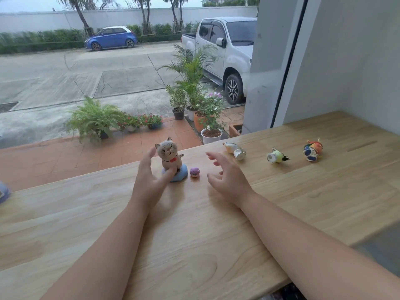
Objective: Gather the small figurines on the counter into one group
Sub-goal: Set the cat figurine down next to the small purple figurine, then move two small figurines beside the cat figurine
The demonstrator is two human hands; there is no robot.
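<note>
A grey cat figurine (170,153) sits upright on a blue base (181,175) near the far edge of the wooden counter (194,234). My left hand (149,180) is open just left of it, thumb against the base. A tiny purple figurine (194,172) stands right of the base. My right hand (227,176) hovers open right of the purple one, holding nothing. Further right lie three toppled figurines: a white and silver bird (234,150), a yellow-green one (277,156) and a multicoloured one (312,150).
A window runs along the counter's far edge, with potted plants and parked cars outside. A white wall (357,61) closes the right end. A blue object (4,192) pokes in at the left edge. The counter's near right corner drops off to a dark floor.
</note>
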